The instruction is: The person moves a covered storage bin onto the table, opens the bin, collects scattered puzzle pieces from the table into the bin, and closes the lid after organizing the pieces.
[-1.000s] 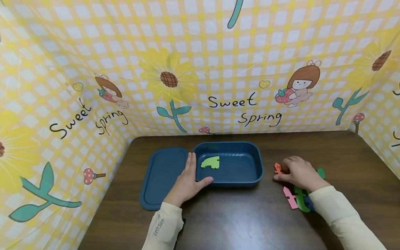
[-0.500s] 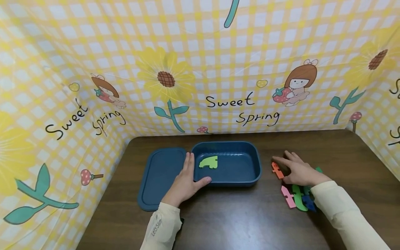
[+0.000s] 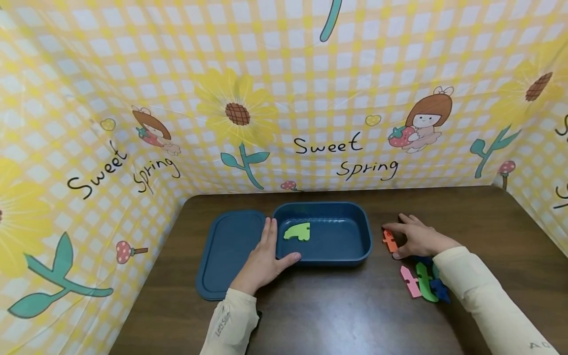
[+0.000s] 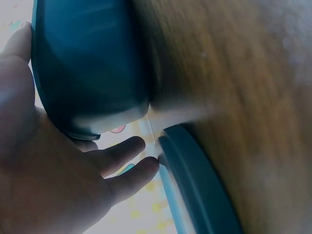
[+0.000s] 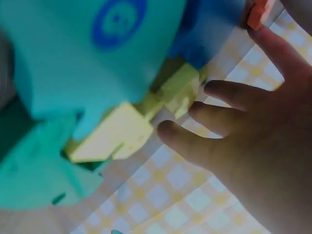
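My right hand [image 3: 421, 239] pinches a small orange toy puzzle piece [image 3: 390, 241] between thumb and index finger, its other fingers stretched out. In the right wrist view the orange piece [image 5: 257, 15] shows at the index fingertip. Just below that hand lie a pink piece [image 3: 410, 282], a green curved piece [image 3: 423, 283] and dark blue pieces [image 3: 440, 291], partly hidden by the sleeve. My left hand [image 3: 263, 260] rests straight-fingered against the left end of a dark blue box [image 3: 319, 260], thumb at the front rim. A light green vehicle-shaped piece [image 3: 298, 231] lies inside.
The box's flat blue lid [image 3: 228, 251] lies on the brown table [image 3: 337, 315], left of the box. A yellow checked cloth [image 3: 266, 49] hangs behind and at the sides. The right wrist view also shows yellow pieces [image 5: 114, 134] and a turquoise one [image 5: 58, 63].
My right hand's index finger has straightened and shifted to the orange piece's far end, and the piece has moved slightly left. My left hand has stayed at the box.
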The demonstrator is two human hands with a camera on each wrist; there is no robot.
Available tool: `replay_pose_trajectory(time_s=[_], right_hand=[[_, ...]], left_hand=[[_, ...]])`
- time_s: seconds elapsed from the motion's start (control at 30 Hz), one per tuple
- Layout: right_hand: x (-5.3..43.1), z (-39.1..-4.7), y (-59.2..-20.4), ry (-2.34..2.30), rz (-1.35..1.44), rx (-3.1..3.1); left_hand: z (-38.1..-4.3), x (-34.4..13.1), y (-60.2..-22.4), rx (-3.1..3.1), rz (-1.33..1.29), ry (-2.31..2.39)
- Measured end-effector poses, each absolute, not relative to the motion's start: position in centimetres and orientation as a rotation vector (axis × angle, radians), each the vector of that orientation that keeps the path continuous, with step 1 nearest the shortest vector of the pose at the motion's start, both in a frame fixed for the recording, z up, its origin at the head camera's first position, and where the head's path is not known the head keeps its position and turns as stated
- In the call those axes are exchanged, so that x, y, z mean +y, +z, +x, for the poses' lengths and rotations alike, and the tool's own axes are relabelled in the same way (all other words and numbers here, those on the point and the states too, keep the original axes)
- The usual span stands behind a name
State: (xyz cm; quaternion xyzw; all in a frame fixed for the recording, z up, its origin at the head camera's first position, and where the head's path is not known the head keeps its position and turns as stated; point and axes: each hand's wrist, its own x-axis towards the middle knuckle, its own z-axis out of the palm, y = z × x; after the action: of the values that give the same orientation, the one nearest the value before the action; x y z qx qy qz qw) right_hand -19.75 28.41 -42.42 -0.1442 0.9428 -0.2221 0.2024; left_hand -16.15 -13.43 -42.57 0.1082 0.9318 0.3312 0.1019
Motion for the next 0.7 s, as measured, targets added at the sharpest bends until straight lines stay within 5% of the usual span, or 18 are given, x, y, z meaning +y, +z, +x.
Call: replay_pose_trajectory(time_s=[0.7], right_hand=[[26.7, -20.0, -40.2, -0.904, -0.325, 2.829]], left_hand=[[-16.1, -13.5, -42.4, 2.755, 0.336, 0.975]])
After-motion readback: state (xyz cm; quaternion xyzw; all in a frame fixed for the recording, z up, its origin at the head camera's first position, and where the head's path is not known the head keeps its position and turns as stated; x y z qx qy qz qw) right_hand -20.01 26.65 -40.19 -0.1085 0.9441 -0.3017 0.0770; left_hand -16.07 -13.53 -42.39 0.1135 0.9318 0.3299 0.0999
